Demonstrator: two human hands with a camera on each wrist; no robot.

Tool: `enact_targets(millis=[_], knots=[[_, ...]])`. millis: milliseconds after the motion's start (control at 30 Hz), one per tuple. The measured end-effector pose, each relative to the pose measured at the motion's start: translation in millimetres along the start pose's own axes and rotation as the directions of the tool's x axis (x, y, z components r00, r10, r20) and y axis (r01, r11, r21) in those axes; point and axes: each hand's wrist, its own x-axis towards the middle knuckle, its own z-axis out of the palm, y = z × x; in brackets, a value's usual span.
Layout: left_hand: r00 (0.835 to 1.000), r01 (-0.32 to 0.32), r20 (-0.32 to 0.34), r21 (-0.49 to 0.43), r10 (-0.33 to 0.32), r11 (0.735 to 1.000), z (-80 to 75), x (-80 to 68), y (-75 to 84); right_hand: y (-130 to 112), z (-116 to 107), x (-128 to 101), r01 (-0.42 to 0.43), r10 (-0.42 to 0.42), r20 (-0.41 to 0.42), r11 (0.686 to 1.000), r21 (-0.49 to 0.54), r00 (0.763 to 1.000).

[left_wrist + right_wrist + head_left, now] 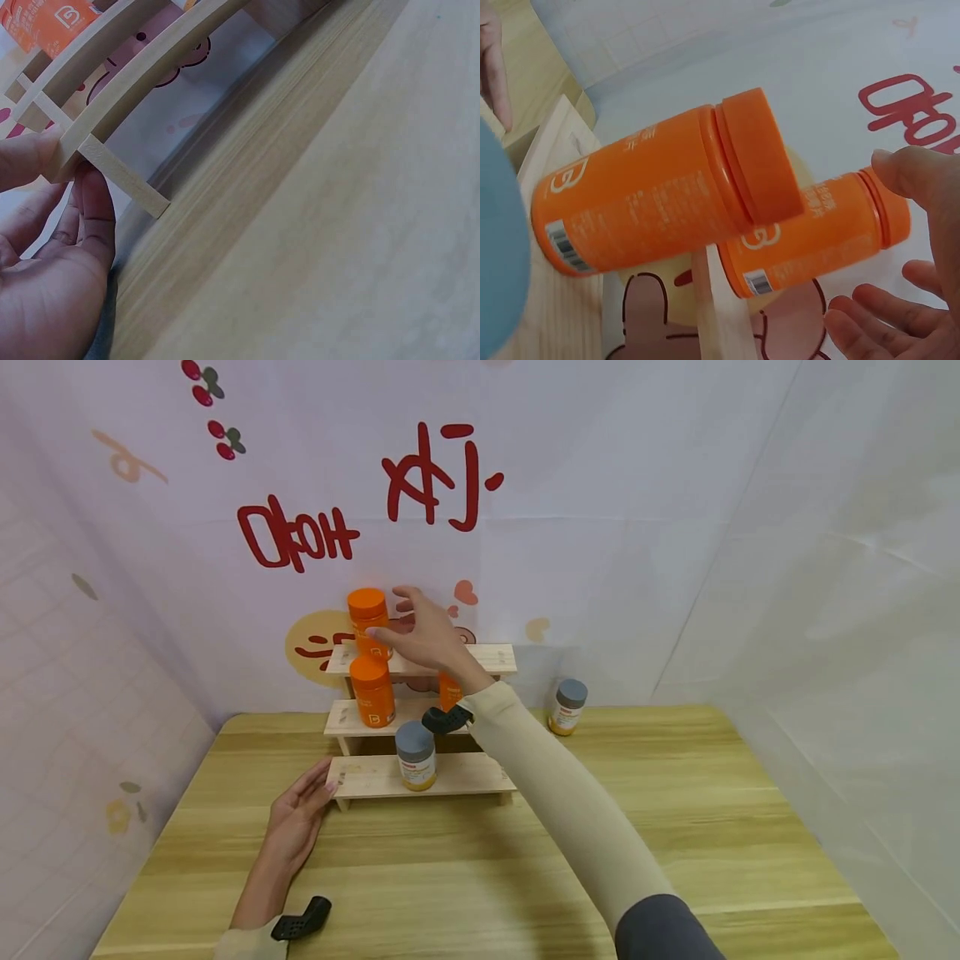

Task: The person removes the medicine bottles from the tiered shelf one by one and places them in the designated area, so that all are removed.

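A three-step wooden shelf (468,772) stands on the table. An orange bottle (368,620) is on its top step, a second orange bottle (372,692) on the middle step, and a third (448,692) shows partly behind my right wrist. A grey-capped bottle (416,757) stands on the bottom step. My right hand (396,618) is open beside the top orange bottle (817,232), its thumb (919,180) by the cap and its fingers spread. My left hand (303,797) lies flat on the table, its fingers (94,202) touching the left end of the bottom step (124,176).
Another grey-capped bottle (567,706) stands on the wooden table (675,827) to the right of the shelf. White printed sheets wall in the back and both sides. The near half of the table shows bare wood.
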Motion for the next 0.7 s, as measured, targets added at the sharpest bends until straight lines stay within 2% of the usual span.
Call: enact_targets(millis=[300, 700], knots=[[1.000, -0.006, 0.007, -0.013, 0.006, 1.000, -1.1, -2.4, 1.0, -6.6, 18.1, 11.0, -0.054, 0.054, -0.009, 0.998, 0.045, 0.998], [1.000, -0.007, -0.002, -0.028, 0.007, 1.000, -2.4, -1.4, -0.3, -16.5, 38.7, 11.5, -0.092, 0.098, -0.139, 0.995, 0.047, 0.985]])
